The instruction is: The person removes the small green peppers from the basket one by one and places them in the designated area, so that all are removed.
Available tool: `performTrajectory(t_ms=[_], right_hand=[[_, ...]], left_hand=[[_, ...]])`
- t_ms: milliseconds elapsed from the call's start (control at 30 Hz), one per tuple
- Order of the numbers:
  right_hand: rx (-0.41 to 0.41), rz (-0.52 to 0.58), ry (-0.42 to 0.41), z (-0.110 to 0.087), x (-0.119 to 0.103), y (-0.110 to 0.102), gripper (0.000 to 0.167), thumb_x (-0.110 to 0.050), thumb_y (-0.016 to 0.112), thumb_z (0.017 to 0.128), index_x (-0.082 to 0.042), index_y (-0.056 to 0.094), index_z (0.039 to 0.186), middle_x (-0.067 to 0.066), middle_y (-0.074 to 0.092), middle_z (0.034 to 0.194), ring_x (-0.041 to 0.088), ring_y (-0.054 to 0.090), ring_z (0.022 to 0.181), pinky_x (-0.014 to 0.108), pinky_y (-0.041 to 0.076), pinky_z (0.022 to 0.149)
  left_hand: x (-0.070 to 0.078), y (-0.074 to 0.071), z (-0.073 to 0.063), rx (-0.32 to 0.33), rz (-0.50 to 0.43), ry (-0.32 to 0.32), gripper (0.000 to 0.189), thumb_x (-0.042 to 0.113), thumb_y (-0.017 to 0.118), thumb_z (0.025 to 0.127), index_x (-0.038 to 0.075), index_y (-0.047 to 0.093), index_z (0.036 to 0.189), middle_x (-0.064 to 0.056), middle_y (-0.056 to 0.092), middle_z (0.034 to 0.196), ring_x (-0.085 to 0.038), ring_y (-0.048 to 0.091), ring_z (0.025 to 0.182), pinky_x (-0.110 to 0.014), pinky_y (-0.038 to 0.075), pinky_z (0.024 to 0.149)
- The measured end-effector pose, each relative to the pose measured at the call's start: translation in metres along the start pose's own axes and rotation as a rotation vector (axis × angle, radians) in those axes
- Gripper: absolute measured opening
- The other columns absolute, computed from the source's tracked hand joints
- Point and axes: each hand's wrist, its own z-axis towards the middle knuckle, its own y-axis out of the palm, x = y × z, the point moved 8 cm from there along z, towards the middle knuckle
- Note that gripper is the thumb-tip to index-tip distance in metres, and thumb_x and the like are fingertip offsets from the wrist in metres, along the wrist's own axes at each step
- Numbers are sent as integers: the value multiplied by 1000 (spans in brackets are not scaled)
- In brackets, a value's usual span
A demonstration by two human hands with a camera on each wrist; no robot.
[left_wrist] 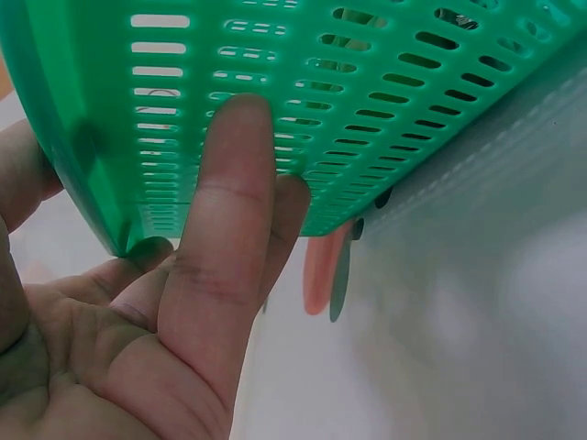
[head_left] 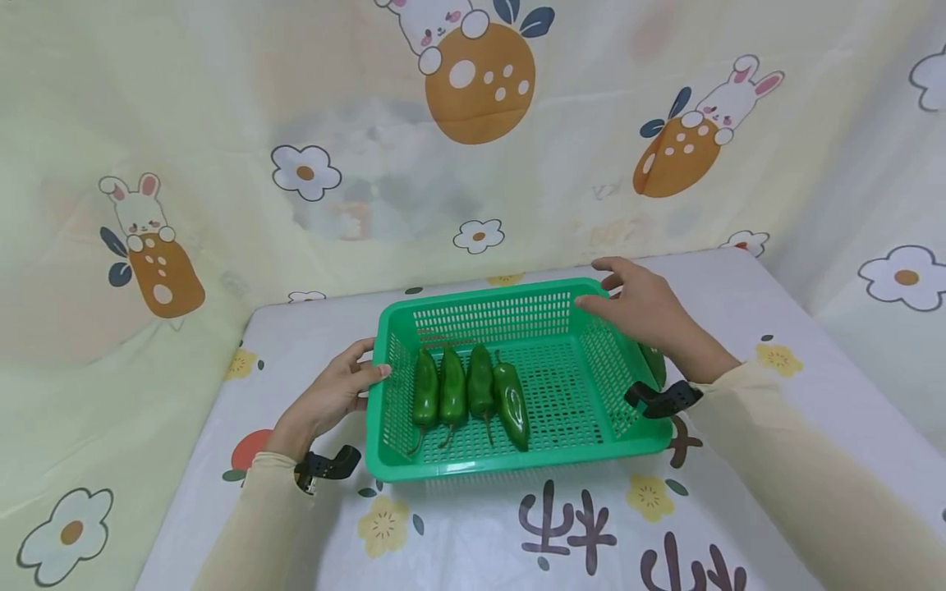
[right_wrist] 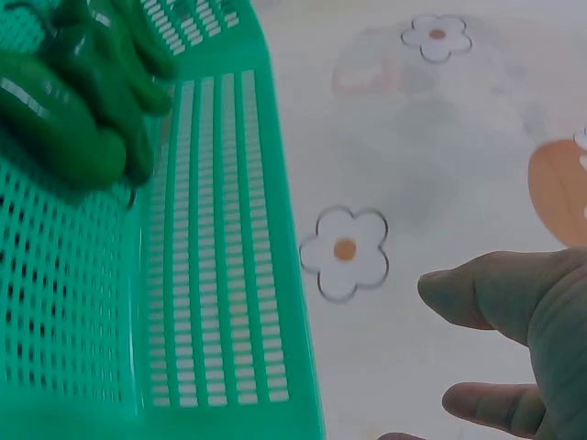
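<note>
The green basket [head_left: 517, 467] sits in the middle of the table [head_left: 739, 304]; 4 green peppers [head_left: 480, 390] lie side by side on its floor, toward its left end; 3 have stems pointing to the near side of the basket, and 1 has its stem the other way. The left hand [head_left: 332, 390] holds the left end of the basket, thumb on the rim and fingers on the outside wall; the right hand [head_left: 643, 304] is by the far right corner of the basket, thumb and fingers spread wide, with nothing between them. A dark green thing [head_left: 654, 365] peeks out just beside the right wall of the basket; most of it is hidden, so I can't tell if it is another pepper.

If only the left hand lifted, the basket could tip, and the peppers could slide to the right end; a thin hold on the rim could slip too; if the right arm dropped low, it could bump the basket's right wall or make the dark green thing roll away.
</note>
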Motion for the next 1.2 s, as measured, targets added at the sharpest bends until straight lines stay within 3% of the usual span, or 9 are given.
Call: performTrajectory(t_ms=[300, 567, 633, 867, 1200], right_hand=[[-66, 49, -15, 16, -11, 35, 70, -38, 65, 102, -10, 37, 160, 23, 55, 140, 41, 59, 119, 55, 53, 92], [-144, 124, -4, 27, -15, 67, 68, -34, 65, 102, -7, 39, 159, 20, 59, 128, 34, 63, 92, 48, 54, 78], [-195, 164, 15, 30, -14, 78, 67, -33, 65, 103, -8, 39, 159, 20, 58, 129, 36, 63, 92, 50, 57, 79], [-347, 238, 72, 34, -11, 108, 68, -30, 67, 102, -6, 38, 159, 23, 54, 140, 43, 62, 117, 52, 63, 87], [-427, 207, 143, 34, -5, 131, 73, -26, 72, 98, -1, 37, 157, 28, 50, 144, 42, 66, 109, 48, 65, 76]], left_hand=[[0, 0, 1, 5, -7, -2, 65, 21, 60, 107, 11, 28, 162, -30, 59, 140, -32, 75, 105, -46, 64, 86], [1, 1, -1, 3, -13, -2, 64, 20, 59, 107, 10, 28, 162, -30, 59, 140, -32, 74, 105, -44, 64, 87], [1, 0, -2, 1, -16, -4, 64, 20, 59, 107, 10, 28, 162, -30, 58, 141, -31, 75, 104, -44, 64, 86], [-1, 1, -1, -2, -21, -6, 65, 21, 59, 107, 12, 27, 162, -29, 59, 141, -30, 75, 103, -44, 64, 86], [-2, 1, -1, 6, -21, -4, 63, 21, 60, 107, 13, 29, 161, -27, 61, 139, -29, 76, 101, -45, 64, 85]])
